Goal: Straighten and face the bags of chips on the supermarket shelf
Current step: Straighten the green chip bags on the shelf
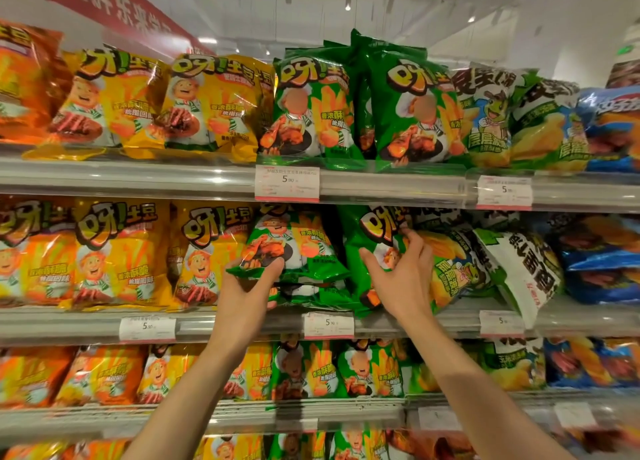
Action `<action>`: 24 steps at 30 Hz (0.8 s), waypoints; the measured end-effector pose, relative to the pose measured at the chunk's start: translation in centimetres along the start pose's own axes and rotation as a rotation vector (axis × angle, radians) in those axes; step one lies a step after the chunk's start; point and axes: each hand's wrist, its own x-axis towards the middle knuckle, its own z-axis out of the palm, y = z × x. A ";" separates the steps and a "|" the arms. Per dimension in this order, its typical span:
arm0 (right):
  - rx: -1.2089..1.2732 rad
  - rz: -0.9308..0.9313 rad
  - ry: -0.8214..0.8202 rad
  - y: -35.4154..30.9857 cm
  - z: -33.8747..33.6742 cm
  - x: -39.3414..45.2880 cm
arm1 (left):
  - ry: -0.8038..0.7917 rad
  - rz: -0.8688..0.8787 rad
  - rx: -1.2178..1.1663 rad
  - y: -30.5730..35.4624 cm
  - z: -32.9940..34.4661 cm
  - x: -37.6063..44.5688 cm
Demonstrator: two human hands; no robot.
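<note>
Two green chip bags stand on the middle shelf (242, 324). My left hand (247, 291) grips the bottom edge of the left green bag (294, 248), which is lifted and tilted above other green bags lying flat beneath it. My right hand (401, 276) holds the right green bag (372, 238), thumb on its front and fingers curled round its right side. That bag leans to the left. Both forearms reach up from the bottom of the view.
Yellow chip bags (117, 252) stand left of my hands. A white and green bag (516, 269) leans over the shelf edge at the right, with blue bags (602, 259) beyond. Price tags (329, 324) hang on the shelf rails. Rows above and below are full.
</note>
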 end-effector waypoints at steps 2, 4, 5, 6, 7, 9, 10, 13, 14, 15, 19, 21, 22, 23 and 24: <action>-0.113 0.014 0.081 -0.4 0.8 0.1 | -0.007 -0.006 0.018 0.0 -0.1 0.0; -0.206 0.021 0.107 -0.6 1.4 0.3 | -0.018 0.005 0.019 -0.1 -0.1 0.0; -0.234 0.022 0.100 -0.6 1.5 0.3 | -0.027 0.007 0.002 0.0 -0.1 0.0; -0.244 0.021 0.084 -0.5 1.4 0.4 | -0.033 0.004 -0.007 -0.1 -0.2 0.1; -0.227 0.015 0.057 -0.4 1.3 0.5 | -0.038 0.017 -0.010 -0.1 -0.2 0.0; -0.131 -0.016 -0.024 0.1 0.5 0.7 | -0.032 0.036 -0.009 0.0 -0.3 -0.1; -0.090 -0.044 -0.070 0.5 0.0 0.7 | -0.026 0.039 -0.010 -0.1 -0.2 0.0; -0.117 -0.141 -0.175 1.4 -0.9 0.8 | 0.002 0.054 -0.026 -0.1 0.0 -0.1; -0.149 -0.169 -0.174 1.6 -0.9 0.7 | 0.011 0.058 -0.036 -0.1 0.1 -0.2; -0.172 -0.187 -0.155 1.7 -0.8 0.6 | 0.010 0.054 -0.039 -0.1 0.2 -0.3; -0.229 -0.195 -0.015 1.6 -0.4 0.1 | -0.002 0.048 -0.049 0.4 0.1 -0.7; -0.285 -0.199 0.042 1.7 -0.4 0.1 | -0.017 0.046 -0.052 0.3 0.0 -0.5; -0.322 -0.201 0.055 1.6 -0.3 0.2 | -0.016 0.045 -0.050 0.1 -0.1 -0.3; -0.367 -0.200 0.054 1.5 -0.3 0.4 | -0.022 0.045 -0.052 0.0 -0.2 -0.1; -0.420 -0.197 0.039 1.4 -0.2 0.6 | -0.029 0.043 -0.052 -0.2 -0.3 0.1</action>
